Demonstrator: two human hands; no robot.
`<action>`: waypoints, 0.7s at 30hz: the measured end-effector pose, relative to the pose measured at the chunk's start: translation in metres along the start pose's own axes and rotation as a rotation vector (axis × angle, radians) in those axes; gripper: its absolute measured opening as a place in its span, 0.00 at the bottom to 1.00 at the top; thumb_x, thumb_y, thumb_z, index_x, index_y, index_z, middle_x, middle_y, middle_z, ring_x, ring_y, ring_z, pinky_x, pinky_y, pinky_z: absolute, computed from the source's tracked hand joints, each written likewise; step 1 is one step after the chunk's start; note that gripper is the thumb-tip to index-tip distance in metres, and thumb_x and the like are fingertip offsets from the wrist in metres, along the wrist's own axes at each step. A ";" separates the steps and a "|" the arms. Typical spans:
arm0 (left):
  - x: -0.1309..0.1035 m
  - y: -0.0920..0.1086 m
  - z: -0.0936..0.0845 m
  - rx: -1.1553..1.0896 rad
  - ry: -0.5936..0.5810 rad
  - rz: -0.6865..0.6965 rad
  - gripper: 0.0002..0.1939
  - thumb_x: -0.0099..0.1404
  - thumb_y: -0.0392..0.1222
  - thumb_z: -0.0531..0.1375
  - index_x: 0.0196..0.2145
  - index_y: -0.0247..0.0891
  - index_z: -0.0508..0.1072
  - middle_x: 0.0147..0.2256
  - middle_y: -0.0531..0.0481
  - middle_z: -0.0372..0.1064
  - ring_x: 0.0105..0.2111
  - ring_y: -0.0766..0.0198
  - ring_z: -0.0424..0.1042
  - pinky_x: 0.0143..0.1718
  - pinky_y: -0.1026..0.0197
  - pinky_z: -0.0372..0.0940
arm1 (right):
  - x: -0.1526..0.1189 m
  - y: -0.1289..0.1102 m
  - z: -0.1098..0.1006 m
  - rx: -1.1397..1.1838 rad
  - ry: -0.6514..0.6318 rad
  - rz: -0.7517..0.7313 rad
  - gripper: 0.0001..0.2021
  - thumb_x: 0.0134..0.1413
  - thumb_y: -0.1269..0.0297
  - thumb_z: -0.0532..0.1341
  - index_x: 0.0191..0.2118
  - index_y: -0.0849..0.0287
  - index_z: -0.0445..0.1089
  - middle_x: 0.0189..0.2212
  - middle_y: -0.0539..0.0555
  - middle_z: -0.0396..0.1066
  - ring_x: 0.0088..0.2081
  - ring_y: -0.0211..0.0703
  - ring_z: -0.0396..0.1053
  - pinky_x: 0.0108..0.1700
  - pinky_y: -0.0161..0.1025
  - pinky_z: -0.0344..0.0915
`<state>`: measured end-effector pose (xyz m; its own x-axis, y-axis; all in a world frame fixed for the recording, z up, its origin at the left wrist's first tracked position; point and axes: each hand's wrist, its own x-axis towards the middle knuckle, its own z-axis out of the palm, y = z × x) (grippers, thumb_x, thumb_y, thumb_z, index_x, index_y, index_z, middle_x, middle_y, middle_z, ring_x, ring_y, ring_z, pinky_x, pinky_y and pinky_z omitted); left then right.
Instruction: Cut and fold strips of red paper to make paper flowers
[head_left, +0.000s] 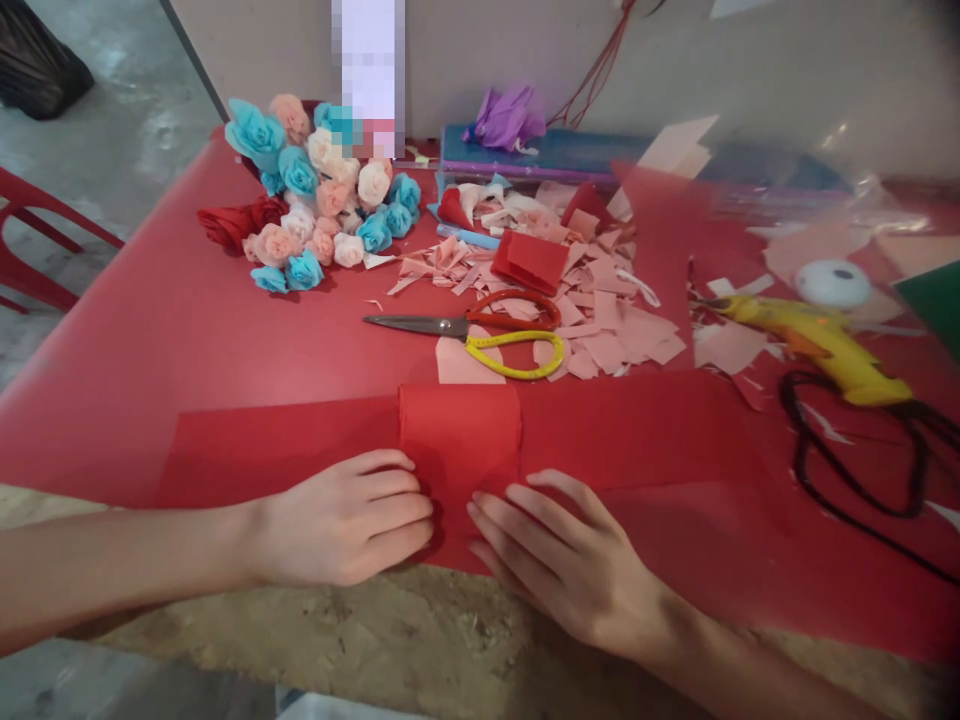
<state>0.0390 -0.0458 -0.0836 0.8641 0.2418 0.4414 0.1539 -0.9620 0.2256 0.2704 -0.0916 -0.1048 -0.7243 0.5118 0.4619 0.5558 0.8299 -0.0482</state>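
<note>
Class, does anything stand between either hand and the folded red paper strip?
Nothing visible: the left hand and right hand overlap the near part of the folded red strip; metal scissors with red and yellow handles lie beyond it.

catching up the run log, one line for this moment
left hand: at lower left of folded red paper; right hand: at its lower right; scissors: closed, beyond paper; yellow hot glue gun: far right

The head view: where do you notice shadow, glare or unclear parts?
Head view: dark shadow on the red paper by the left hand; pale sheen on the table, at left; glints on clear plastic, upper right; mosaic pixels overlapping the paper flowers.
</note>
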 end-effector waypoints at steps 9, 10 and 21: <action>0.002 0.000 -0.003 -0.022 -0.001 0.016 0.18 0.68 0.28 0.44 0.33 0.29 0.72 0.32 0.46 0.74 0.31 0.63 0.69 0.45 0.56 0.64 | 0.001 0.001 -0.005 0.015 -0.008 -0.059 0.15 0.58 0.76 0.48 0.34 0.62 0.72 0.36 0.52 0.74 0.40 0.42 0.63 0.49 0.46 0.56; 0.002 0.000 -0.002 -0.021 -0.008 0.012 0.16 0.68 0.28 0.45 0.33 0.29 0.72 0.32 0.46 0.74 0.31 0.63 0.69 0.45 0.56 0.64 | 0.001 0.001 -0.005 0.019 -0.011 -0.059 0.16 0.58 0.76 0.47 0.34 0.62 0.72 0.36 0.51 0.74 0.40 0.41 0.63 0.49 0.46 0.55; 0.005 0.005 0.005 -0.007 -0.055 -0.116 0.11 0.67 0.35 0.51 0.32 0.30 0.71 0.34 0.46 0.72 0.33 0.60 0.68 0.38 0.58 0.65 | 0.007 0.002 -0.002 0.090 0.031 0.075 0.07 0.54 0.71 0.58 0.38 0.65 0.71 0.33 0.52 0.75 0.37 0.40 0.64 0.46 0.43 0.58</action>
<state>0.0467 -0.0500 -0.0850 0.8655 0.3442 0.3640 0.2514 -0.9269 0.2787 0.2673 -0.0872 -0.1005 -0.6680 0.5676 0.4813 0.5681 0.8067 -0.1629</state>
